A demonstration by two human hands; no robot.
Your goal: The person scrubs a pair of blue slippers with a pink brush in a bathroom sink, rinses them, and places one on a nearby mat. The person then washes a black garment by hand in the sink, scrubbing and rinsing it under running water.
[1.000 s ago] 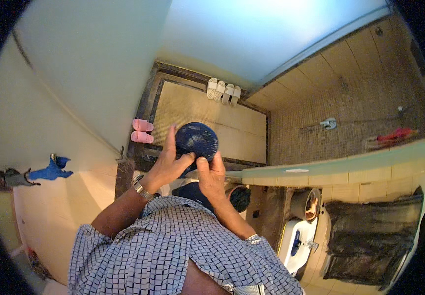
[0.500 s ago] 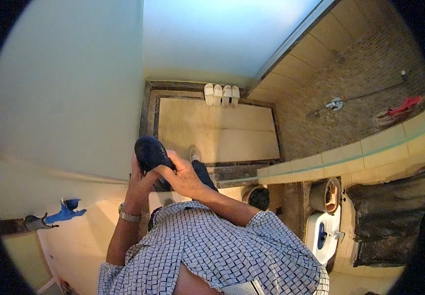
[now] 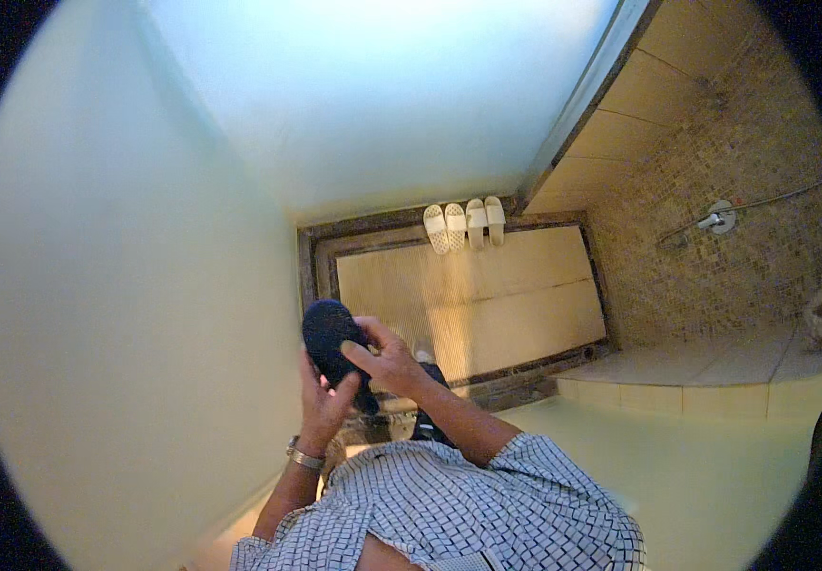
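In front of my body, both hands hold a dark, soft-looking slipper, its rounded end pointing away from me. My left hand, with a metal-banded watch on the wrist, grips it from below and the left. From the right, my right hand clasps its edge, the thumb lying across its dark surface. The fingers under the slipper are partly hidden. A narrower dark end hangs down between the hands. Beyond them lies a beige ribbed floor panel with a dark border.
Two pairs of pale slippers stand along the far edge of the panel. Frosted glass rises ahead and another pale panel at my left. To the right are a mosaic-tiled wall with a shower valve and a tiled ledge.
My view has turned, and the basin and the blue item at the left have left the picture. My hands still hold the slipper, now tilted differently, with more of its length showing.
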